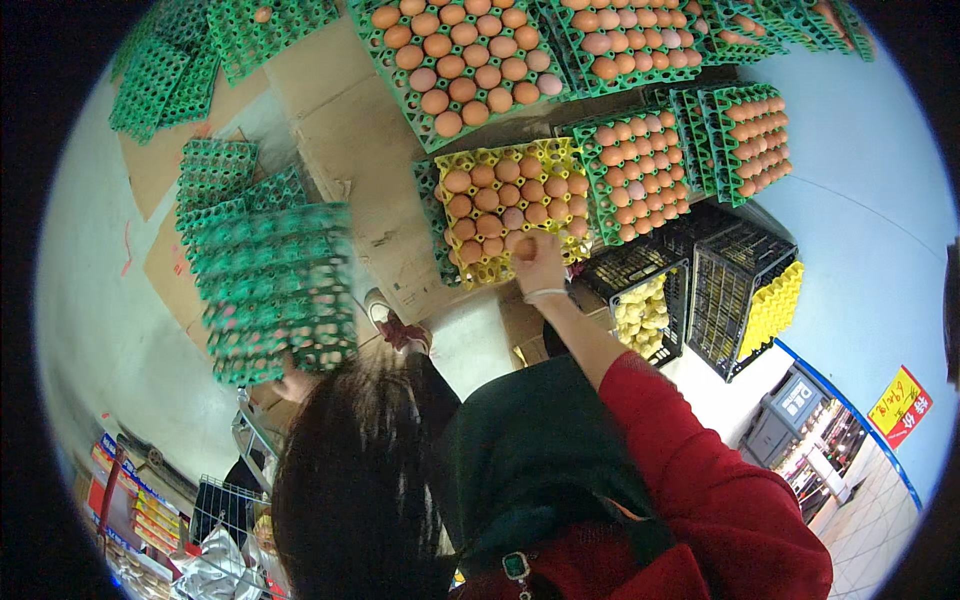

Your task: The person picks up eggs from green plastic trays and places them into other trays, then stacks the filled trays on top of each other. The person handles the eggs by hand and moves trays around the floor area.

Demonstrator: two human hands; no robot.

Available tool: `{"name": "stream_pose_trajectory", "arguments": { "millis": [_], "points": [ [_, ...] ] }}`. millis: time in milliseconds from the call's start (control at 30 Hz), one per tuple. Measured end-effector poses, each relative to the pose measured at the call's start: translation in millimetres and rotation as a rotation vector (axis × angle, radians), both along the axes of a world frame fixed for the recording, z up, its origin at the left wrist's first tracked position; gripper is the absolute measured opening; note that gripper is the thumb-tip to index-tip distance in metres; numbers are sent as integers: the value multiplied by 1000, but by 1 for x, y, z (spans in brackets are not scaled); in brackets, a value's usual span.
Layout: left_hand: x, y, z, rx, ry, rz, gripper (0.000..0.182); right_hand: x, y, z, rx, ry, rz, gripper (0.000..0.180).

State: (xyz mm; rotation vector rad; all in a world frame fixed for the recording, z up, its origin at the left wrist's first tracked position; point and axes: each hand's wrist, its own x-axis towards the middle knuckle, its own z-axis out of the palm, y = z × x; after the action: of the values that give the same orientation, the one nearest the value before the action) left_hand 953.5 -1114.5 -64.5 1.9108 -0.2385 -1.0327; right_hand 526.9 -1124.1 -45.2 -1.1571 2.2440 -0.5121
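Observation:
My right hand point(538, 268) holds a brown egg point(524, 249) above the near edge of a yellow egg tray point(480, 279). Brown eggs point(509, 196) fill much of that tray, while some cups along its edges are bare. On the left, my left hand point(294, 384) grips the near edge of a green plastic egg tray point(274, 259), which is blurred. Dark hair hides part of this hand. Pale and pinkish patches show through the green tray's near half, but I cannot tell what they are.
More green trays of eggs point(465, 56) stand at the back and right point(637, 176). Green trays point(154, 82) are stacked at far left. Black plastic crates point(739, 289) stand at right, one with yellow produce point(643, 311). A shoe point(394, 322) shows below, near cardboard point(337, 142).

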Motion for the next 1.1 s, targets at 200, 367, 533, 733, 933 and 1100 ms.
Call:
{"name": "stream_pose_trajectory", "arguments": {
  "millis": [200,367,533,733,933,1100],
  "points": [
    [-27,-26,-7,123,166,-259,53,-75,21,-48,134,190,72,44],
    [-180,-29,-53,309,406,-566,53,-137,14,-73,366,153,-200,58],
    [-295,-51,-71,385,388,-709,60,-171,0,-120,363,-393,-175,69],
    [-292,-58,-69,513,455,-621,66,-151,0,-98,492,-357,-379,80],
    [-275,-50,-67,527,453,-554,67,-143,0,-63,346,-476,-521,84],
    [-273,-39,-31,452,432,-520,68,-123,10,-39,278,-220,-412,77]
  ]
}}
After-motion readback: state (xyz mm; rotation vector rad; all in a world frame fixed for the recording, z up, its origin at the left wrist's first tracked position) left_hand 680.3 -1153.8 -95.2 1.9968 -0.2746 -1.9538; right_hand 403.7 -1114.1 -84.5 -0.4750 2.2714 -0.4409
